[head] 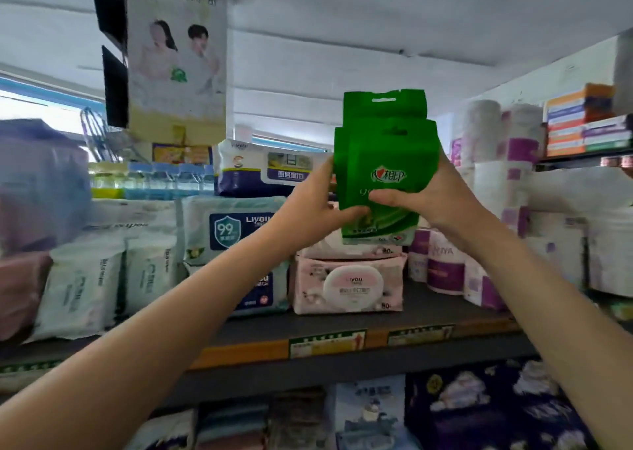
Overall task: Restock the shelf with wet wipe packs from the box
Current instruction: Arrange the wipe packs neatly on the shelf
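Shelf [342, 326] ahead: we grip green wipe packs [385, 162] upright, left hand [313, 206] and right hand [433, 196] fingers curled round the sides.

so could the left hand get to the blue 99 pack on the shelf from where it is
Probably yes, but not right now: the left hand grips the green packs together with the right hand. The blue 99 pack sits unobstructed just beside it.

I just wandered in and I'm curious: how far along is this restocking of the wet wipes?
Partway, it seems. Wipe packs already sit on the shelf, among them two stacked pink packs. In hand now: the left hand and right hand grip green packs upright above that pink stack, not yet let go. The supply box is out of view, so what remains cannot be told.
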Action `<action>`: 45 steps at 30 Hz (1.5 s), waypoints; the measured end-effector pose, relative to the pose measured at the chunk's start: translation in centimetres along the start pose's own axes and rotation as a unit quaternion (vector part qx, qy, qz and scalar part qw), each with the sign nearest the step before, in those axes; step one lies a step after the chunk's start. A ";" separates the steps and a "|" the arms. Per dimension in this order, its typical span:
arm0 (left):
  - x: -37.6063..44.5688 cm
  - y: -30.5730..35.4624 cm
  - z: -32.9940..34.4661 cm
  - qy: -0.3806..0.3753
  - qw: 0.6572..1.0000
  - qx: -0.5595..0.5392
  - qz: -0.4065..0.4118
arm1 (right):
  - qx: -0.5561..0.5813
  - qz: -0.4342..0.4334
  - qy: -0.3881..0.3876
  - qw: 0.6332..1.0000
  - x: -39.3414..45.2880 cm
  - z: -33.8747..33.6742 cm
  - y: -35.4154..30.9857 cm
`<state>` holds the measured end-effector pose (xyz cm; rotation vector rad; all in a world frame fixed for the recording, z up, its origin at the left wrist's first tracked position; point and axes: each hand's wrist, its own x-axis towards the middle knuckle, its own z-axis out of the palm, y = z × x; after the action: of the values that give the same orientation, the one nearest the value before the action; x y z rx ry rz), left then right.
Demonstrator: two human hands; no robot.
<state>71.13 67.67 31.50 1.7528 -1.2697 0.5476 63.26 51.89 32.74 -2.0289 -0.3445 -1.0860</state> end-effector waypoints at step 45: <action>14.7 -1.6 16.9 -0.260 0.715 0.637 -0.124 | -0.383 0.229 -0.231 0.864 1.5 -6.9 23.2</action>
<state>75.87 45.80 33.28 3.3804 -0.9415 0.9178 73.07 31.52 24.11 -2.8746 0.4090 -0.4323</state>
